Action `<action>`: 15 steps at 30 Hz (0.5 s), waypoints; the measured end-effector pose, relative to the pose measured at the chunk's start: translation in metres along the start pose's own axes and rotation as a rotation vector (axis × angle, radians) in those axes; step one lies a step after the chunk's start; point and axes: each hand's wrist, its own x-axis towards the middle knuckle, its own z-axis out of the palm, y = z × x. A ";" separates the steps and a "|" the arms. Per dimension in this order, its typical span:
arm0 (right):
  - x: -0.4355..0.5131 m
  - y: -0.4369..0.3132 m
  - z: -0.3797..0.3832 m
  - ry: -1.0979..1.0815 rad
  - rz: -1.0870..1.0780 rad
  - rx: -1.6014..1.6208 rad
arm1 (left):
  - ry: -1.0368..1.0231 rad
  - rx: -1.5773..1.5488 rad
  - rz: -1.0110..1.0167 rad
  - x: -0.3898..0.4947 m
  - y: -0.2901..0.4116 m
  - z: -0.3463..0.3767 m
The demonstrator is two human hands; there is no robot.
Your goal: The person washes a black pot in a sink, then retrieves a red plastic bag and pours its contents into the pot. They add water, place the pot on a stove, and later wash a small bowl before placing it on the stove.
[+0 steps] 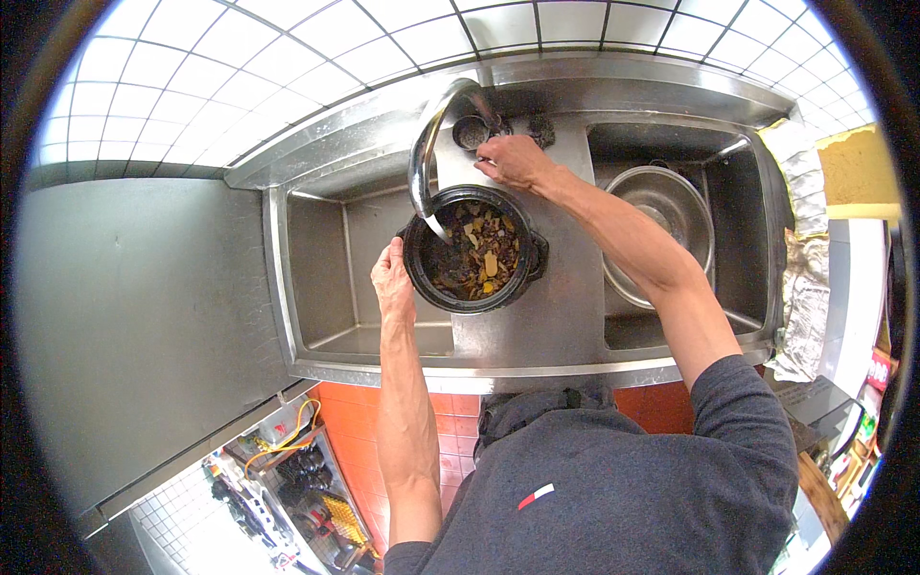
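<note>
A dark round pot (467, 305) with brown and yellow dried pieces in it stands at the left sink's right edge, partly on the steel divider. My left hand (394, 279) grips its left side. Water runs into the pot from the curved chrome faucet spout (420, 158). My right hand (514, 162) is at the faucet's base, fingers bent; whether they close on the faucet handle is hidden. Beside it are a small dark bowl (470, 133) and a dark scouring pad (541, 131).
A steel basin (660, 205) lies in the right sink (740, 237). The left sink (316, 273) has a steel counter (144, 287) beside it. Foil-like sheeting (805, 287) covers the right edge. A rack with items stands below at left.
</note>
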 end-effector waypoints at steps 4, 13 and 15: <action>-0.002 0.001 0.003 0.031 -0.010 0.044 | -0.002 -0.005 -0.003 0.002 -0.003 -0.003; -0.008 0.012 -0.005 0.216 0.079 0.252 | -0.002 0.003 -0.009 0.004 -0.004 -0.006; -0.009 0.012 -0.005 0.479 0.270 0.385 | -0.010 0.017 0.008 0.003 -0.002 -0.005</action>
